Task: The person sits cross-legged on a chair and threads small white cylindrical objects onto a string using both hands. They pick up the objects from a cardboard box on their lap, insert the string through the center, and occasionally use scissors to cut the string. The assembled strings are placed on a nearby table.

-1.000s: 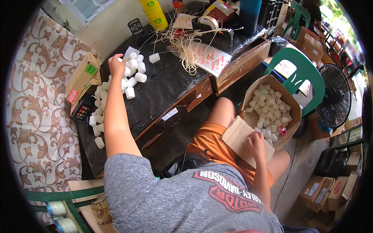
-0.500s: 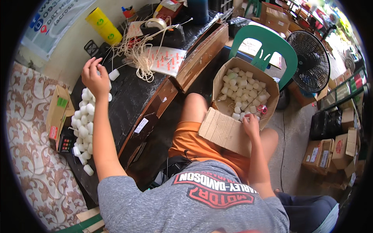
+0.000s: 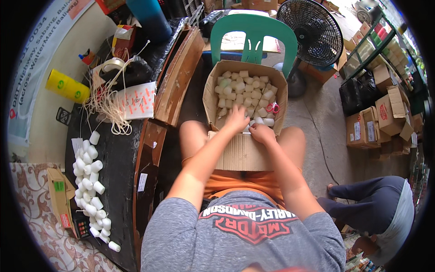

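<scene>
A cardboard box [image 3: 213,93] rests against my lap, filled with many short off-white cylinders [image 3: 247,88]. My left hand [image 3: 238,119] reaches over its near side among the cylinders, slightly blurred, with its fingers loosely apart. Close beside it, my right hand [image 3: 263,132] is closed at the near edge, above the folded-out cardboard flap [image 3: 240,154]. A whitish bit shows by its fingertips, but what they hold is hidden. Red-handled scissors [image 3: 273,107] lie on the cylinders at the right.
On the black-covered table [image 3: 122,167] at left lies a long cluster of white cylinders [image 3: 88,181]. Behind it are a tangle of cream cord [image 3: 113,109] and a yellow roll [image 3: 68,86]. A green chair [image 3: 253,27] and a black fan [image 3: 310,31] stand beyond the box. A person [image 3: 371,204] bends at right.
My left hand has come from the table cluster at left to the box, beside my right hand. The view has turned left-to-right, and the person at right shows more fully.
</scene>
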Demonstrator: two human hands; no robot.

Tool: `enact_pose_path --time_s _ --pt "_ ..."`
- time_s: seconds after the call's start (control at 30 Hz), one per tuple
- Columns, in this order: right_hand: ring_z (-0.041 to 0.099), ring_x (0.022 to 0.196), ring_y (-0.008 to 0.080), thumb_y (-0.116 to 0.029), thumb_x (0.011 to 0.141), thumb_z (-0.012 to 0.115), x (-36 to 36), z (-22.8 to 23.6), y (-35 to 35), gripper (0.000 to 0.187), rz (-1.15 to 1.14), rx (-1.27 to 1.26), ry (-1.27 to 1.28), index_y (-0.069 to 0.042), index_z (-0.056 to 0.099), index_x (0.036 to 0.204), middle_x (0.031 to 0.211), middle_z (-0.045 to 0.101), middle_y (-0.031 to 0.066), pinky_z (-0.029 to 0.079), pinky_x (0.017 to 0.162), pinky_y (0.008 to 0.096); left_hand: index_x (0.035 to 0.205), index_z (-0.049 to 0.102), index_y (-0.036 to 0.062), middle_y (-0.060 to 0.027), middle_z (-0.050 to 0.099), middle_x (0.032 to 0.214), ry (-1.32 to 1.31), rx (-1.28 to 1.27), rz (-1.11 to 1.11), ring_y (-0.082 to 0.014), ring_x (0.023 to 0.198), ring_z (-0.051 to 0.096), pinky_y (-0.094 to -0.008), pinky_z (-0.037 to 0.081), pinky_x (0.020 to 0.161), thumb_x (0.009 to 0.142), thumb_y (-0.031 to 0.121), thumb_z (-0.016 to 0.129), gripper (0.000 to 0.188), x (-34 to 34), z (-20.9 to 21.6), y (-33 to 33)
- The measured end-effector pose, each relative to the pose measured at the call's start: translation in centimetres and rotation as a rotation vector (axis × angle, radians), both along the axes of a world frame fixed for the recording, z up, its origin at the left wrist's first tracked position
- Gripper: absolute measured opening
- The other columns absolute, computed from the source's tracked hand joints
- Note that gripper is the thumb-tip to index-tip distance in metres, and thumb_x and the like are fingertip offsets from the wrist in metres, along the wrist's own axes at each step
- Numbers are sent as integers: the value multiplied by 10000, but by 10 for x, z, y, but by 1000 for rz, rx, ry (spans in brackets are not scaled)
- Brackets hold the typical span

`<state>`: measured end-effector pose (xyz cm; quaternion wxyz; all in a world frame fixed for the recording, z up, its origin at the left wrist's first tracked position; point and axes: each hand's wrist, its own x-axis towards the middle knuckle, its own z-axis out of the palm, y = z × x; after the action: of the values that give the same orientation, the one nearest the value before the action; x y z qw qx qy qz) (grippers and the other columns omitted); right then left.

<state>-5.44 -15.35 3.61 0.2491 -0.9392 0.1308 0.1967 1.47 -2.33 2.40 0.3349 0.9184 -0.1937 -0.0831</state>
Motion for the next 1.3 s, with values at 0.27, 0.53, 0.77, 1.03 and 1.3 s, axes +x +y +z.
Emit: enact_pose_path --time_s 0.27,0.53,0.77,1.03,1.3 --pt "605 891 318 -368 807 429 9 -18 -5 371 -102 7 -35 -107 638 967 930 642 148 466 785 418 998 610 32 -179 596 1002 -20 -57 -131 -322 899 583 -380 458 810 791 189 534 271 -17 -11 9" --pt "600 888 324 -329 816 456 5 -19 -9 324 -116 29 -163 -107 630 974 916 640 154 468 768 414 1076 542 49 -78 606 956 178 -647 166 -180 881 590 -298 470 766 802 88 546 278 2 5 25" --pt "600 863 322 -281 820 483 -1 -10 0 272 -119 30 -245 -88 638 931 902 638 155 468 749 397 1224 362 -19 -197 485 1134 -970 -95 531 -352 1033 483 -409 387 912 794 109 575 497 42 191 199" --pt "582 833 161 -227 902 522 5 71 131 315 86 934 -651 -20 525 1140 970 600 104 467 722 269 1140 567 98 -81 558 798 -649 136 233 -266 768 546 -376 445 696 830 104 542 311 -26 208 225" --pt "518 830 173 -255 946 412 -2 156 164 310 286 800 -907 -14 601 998 853 523 93 428 718 271 941 592 114 -43 562 787 -699 177 -34 -234 742 546 -346 425 678 817 181 576 142 -72 199 194"
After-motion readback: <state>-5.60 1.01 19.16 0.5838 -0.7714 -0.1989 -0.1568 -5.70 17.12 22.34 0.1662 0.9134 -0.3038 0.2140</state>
